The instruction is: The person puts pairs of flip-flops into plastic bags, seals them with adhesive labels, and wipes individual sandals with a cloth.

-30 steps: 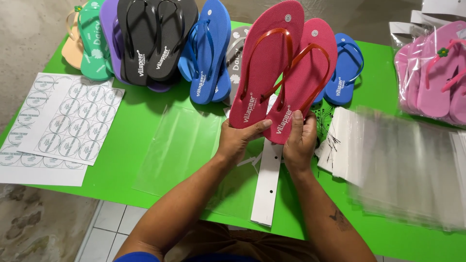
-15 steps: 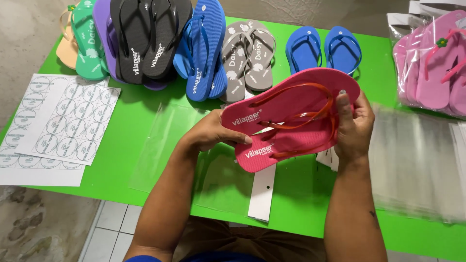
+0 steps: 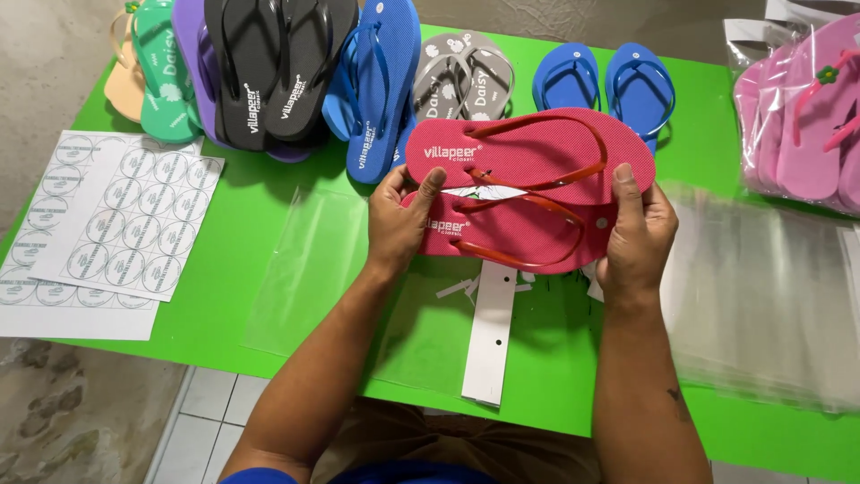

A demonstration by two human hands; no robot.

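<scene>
Pair of pinkish-red rubber flip-flops with glossy red straps, bright green table, black flip-flop pair, royal blue pairs, grey floral-print pair, mint-green sandal, pale pink bagged sandals, white sticker sheets patterned with round labels

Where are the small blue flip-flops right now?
In the head view, the small blue rubber flip-flops lie at the far edge of the green table, right of the grey flip-flops and just beyond the held red flip-flops.

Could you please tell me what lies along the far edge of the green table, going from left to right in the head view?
Green sandals → black sandals → big blue sandals → grey sandals → small blue sandals → bagged pink sandals.
</scene>
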